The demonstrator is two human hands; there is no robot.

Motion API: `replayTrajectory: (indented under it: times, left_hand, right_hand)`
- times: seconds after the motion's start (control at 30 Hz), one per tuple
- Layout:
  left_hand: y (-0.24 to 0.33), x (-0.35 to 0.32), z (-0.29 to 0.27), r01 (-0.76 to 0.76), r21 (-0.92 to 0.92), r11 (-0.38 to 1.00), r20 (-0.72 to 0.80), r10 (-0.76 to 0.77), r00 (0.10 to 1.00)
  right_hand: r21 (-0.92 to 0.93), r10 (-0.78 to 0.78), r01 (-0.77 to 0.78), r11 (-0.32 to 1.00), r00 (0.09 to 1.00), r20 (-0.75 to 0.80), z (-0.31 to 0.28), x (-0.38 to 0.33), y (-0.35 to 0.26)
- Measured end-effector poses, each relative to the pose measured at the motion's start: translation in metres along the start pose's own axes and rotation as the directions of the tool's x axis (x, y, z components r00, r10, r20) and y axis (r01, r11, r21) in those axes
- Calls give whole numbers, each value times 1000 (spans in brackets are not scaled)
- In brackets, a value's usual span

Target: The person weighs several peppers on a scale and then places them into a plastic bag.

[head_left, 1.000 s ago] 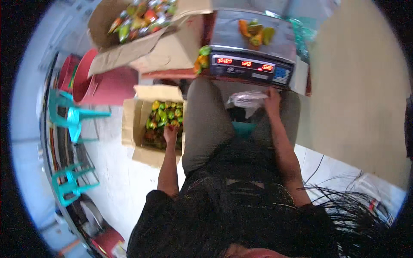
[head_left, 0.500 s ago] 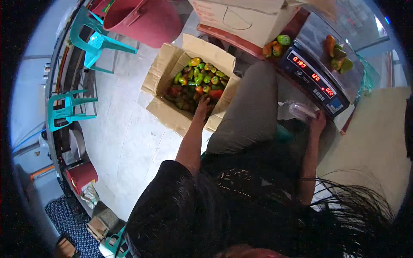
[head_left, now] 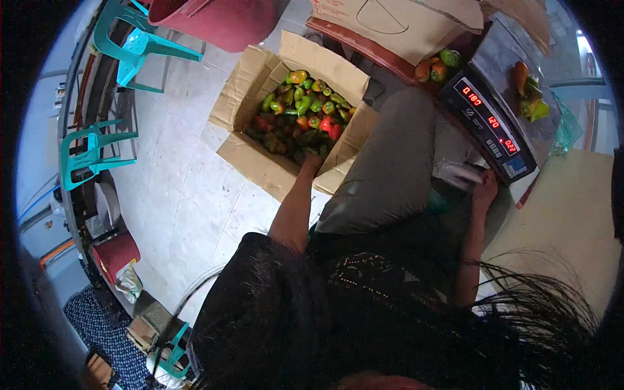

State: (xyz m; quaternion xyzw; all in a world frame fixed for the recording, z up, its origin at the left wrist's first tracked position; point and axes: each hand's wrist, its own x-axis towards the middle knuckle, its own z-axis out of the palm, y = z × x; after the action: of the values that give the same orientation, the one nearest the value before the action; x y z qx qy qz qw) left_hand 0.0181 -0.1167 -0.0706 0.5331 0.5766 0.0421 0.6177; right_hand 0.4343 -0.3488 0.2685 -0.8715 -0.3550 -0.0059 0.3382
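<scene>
Forearm (head_left: 296, 205) extended, left hand (head_left: 313, 162) inside carton (head_left: 257, 165).

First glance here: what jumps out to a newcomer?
The open cardboard box of green and red peppers, upper middle, with the left hand in it. Next, glowing red digits on the digital scale, upper right; just below, the right hand holds clear plastic.

We can pass over the open cardboard box's (head_left: 266, 81) left edge to the peppers (head_left: 302, 104); our left thigh (head_left: 390, 159) stands between the right edge and the digital scale (head_left: 486, 130).
</scene>
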Motion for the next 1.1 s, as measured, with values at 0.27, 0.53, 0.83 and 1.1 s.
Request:
replayTrajectory:
  times: [0.27,0.53,0.83,1.1]
  left_hand:
    - [86,-35,-4,174,-748,641,-49,-314,948]
    - [159,-38,-88,-165,-560,812,-154,94,984]
    - [162,-39,-161,81,533,842,-780,452,432]
    - [205,-53,-137,247,836,491,-469,403,786]
  right_hand:
    - [64,59,-65,996,994,89,-1,-1,6]
    - [-247,110,-76,966,986,129,-7,-1,4]
    - [-165,116,-92,982,983,145,-1,4,-3]
    - [-160,108,-90,983,988,111,-3,-4,-11]
